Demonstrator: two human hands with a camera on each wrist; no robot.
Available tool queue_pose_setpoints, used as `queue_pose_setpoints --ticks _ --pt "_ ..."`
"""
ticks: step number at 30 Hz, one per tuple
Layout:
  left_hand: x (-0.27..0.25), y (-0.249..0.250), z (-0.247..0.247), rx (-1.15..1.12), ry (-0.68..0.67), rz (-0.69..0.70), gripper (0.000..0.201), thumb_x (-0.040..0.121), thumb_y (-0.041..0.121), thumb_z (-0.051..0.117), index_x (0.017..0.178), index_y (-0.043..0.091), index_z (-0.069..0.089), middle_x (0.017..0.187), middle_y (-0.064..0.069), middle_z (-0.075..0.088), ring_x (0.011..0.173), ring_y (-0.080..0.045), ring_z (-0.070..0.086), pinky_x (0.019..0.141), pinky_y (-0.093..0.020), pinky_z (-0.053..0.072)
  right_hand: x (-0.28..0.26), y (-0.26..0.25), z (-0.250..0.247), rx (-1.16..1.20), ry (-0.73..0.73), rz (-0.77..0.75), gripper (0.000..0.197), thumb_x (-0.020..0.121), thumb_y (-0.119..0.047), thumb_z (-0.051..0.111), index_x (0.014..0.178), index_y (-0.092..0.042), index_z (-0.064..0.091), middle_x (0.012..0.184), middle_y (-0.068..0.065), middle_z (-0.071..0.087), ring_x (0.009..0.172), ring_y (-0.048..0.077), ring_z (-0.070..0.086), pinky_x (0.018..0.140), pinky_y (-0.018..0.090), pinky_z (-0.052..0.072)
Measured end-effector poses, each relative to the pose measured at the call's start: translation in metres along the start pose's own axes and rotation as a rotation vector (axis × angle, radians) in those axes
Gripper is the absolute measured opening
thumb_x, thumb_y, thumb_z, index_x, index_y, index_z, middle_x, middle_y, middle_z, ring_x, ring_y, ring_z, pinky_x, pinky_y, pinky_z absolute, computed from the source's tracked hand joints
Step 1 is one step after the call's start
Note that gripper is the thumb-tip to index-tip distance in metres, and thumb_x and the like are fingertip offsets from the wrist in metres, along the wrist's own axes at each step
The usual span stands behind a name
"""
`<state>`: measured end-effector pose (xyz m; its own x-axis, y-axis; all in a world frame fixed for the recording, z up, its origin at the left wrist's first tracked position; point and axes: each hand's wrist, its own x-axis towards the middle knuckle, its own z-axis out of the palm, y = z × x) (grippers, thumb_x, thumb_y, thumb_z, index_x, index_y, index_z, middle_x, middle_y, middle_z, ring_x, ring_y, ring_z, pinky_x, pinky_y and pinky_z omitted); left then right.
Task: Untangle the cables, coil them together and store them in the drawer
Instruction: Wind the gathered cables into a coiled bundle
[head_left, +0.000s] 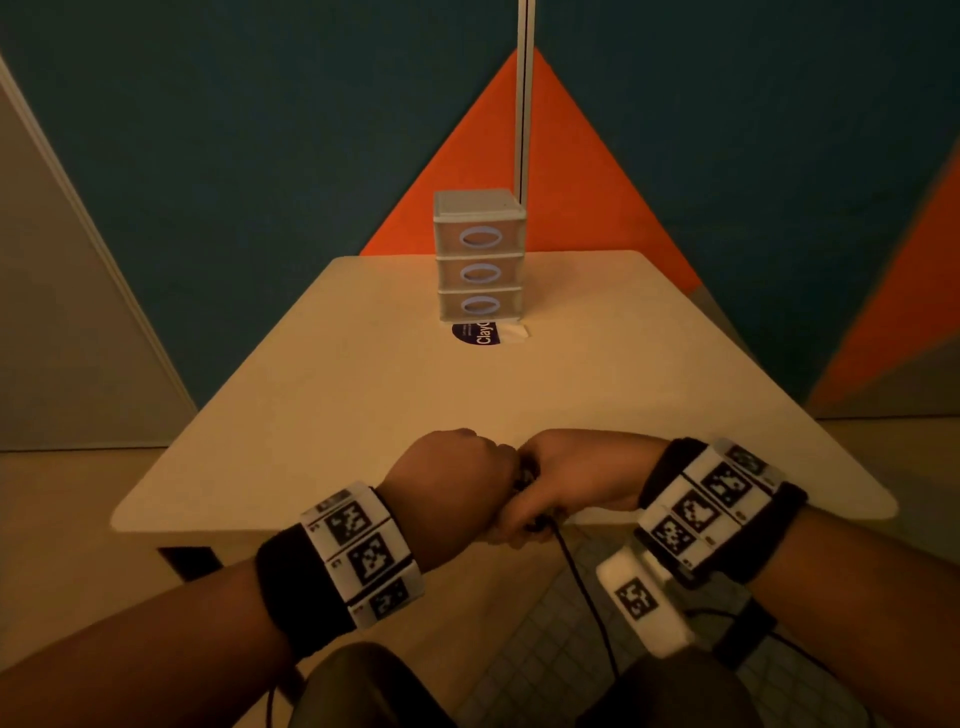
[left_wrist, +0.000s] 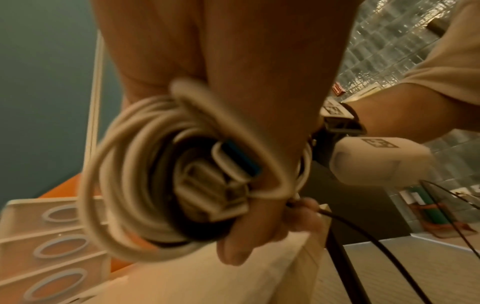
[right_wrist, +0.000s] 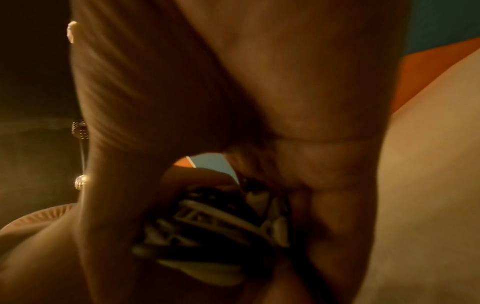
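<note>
The coil of smooth pale and black round cable, flat plugs at its middle, sits over the table edge, clasped in the left hand. The right hand grips it too. Closed mesh drawers stand well beyond.

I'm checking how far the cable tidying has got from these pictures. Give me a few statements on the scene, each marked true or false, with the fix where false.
1. The left hand grips the coiled cables. True.
2. The top drawer of the drawer unit is pulled open. False: all three drawers are closed.
3. A black cable hangs down from between the hands, below the table edge. True.
4. The coil lies on the table beside the drawer unit. False: it is held in the hands at the near edge, far from the unit.
5. The right hand rests open on the table. False: its fingers are curled round the cables, against the left hand.
</note>
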<state>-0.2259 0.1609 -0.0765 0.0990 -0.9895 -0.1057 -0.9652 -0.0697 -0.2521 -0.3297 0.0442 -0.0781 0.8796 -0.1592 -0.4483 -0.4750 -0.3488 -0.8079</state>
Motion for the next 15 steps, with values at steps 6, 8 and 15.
queue_pose_setpoints --ticks 6,8,15 --pt "-0.006 0.001 0.005 -0.044 -0.019 -0.007 0.024 0.099 0.028 0.048 0.117 0.015 0.057 0.108 -0.005 0.066 0.096 -0.026 0.064 0.067 -0.032 0.038 0.006 0.005 0.016 -0.312 0.137 0.003 0.009 0.081 -0.029 0.077 0.077 -0.024 0.07 0.074 -0.003 0.072 0.062 0.005 0.064 0.065 0.024 0.051" --pt "-0.01 -0.002 0.007 -0.142 0.025 -0.019 0.033 0.093 0.038 0.057 0.121 0.019 0.053 0.108 -0.003 0.064 0.098 -0.024 0.062 0.071 -0.032 0.045 0.004 0.007 0.016 -0.353 0.17 -0.024 0.011 0.083 -0.034 0.074 0.082 -0.025 0.069 0.077 -0.004 0.07 0.068 0.008 0.064 0.066 0.024 0.051" --pt "-0.012 -0.009 0.007 -0.166 -0.03 -0.056 0.038 0.09 0.042 0.061 0.118 0.018 0.056 0.11 -0.003 0.064 0.097 -0.023 0.063 0.078 -0.033 0.049 0.002 0.002 0.013 -0.342 0.09 -0.022 0.006 0.086 -0.027 0.073 0.087 -0.022 0.07 0.081 -0.002 0.071 0.073 0.01 0.066 0.071 0.026 0.055"
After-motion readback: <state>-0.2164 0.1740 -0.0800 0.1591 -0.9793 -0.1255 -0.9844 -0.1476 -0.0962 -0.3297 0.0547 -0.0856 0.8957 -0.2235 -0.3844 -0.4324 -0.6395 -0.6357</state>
